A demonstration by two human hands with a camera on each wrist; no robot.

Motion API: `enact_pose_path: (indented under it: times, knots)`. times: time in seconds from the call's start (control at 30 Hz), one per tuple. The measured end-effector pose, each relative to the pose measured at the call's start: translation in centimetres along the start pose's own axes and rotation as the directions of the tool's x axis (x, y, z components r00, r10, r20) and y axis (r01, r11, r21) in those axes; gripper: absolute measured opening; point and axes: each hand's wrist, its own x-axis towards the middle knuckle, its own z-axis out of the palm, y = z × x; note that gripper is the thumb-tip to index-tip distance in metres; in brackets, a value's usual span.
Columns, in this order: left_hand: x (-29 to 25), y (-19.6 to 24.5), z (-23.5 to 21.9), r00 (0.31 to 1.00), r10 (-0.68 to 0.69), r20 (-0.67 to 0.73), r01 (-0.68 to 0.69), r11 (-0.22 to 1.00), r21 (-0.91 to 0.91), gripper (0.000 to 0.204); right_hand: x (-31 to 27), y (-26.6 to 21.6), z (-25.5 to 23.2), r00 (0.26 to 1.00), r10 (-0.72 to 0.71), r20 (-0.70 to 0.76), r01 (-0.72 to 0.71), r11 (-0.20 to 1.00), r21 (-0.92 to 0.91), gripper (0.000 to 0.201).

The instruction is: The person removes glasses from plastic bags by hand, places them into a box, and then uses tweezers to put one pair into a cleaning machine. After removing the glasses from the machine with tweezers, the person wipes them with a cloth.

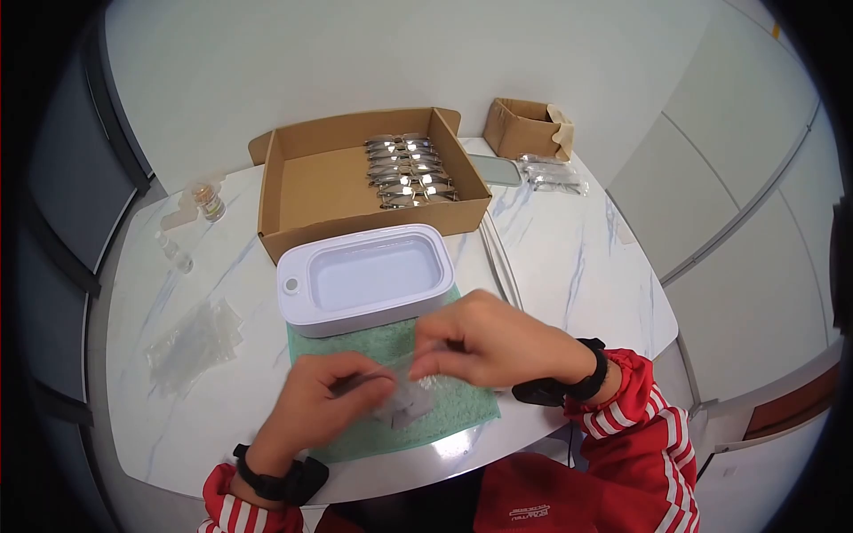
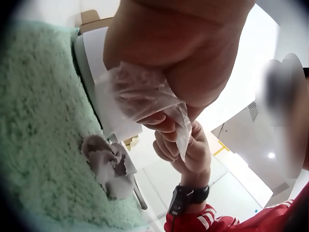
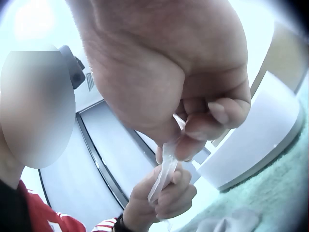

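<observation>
left hand [image 1: 322, 400], right hand [image 1: 487, 342]: plastic bag [image 2: 145, 100] pinched between

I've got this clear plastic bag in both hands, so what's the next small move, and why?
I'd probably ease the bag's sides apart gently: your left hand and right hand both pinch the clear plastic bag, and its film looks creased. Whether its mouth is open I can't tell. The crumpled grey cloth lies below on the green towel.
</observation>
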Motion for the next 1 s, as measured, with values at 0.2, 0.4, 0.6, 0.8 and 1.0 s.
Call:
enact_pose_path:
  times: [0.2, 0.4, 0.6, 0.8, 1.0]
  knots:
    - [-2.2, -0.4, -2.0, 0.938, -0.014, -0.346, 0.02, 1.0, 0.014, 0.013, -0.9, 3.9, 0.3, 0.98, 0.081, -0.179, -0.033, 0.966, 0.256, 0.018]
    - [-4.2, -1.9, -2.4, 0.911, 0.018, -0.412, -0.032, 0.999, -0.028, 0.022, -1.3, 4.5, 1.3, 0.977, 0.093, -0.19, -0.022, 0.938, 0.345, 0.014]
    - [-4.5, -1.2, -1.2, 0.859, 0.143, -0.492, -0.074, 0.985, 0.157, 0.022, -2.3, 5.4, 3.0, 0.982, 0.124, -0.145, -0.05, 0.9, 0.434, 0.009]
    - [-5.4, -0.6, -0.8, 0.76, 0.08, -0.645, -0.024, 0.995, 0.095, 0.022, -1.8, 3.4, 3.4, 0.963, 0.268, 0.01, -0.206, 0.716, 0.667, 0.007]
    - [-9.9, -0.2, -9.9, 0.393, 0.246, -0.886, 0.071, 0.953, 0.296, 0.025, -1.8, 4.2, 3.2, 0.956, 0.294, -0.012, -0.21, 0.709, 0.673, 0.004]
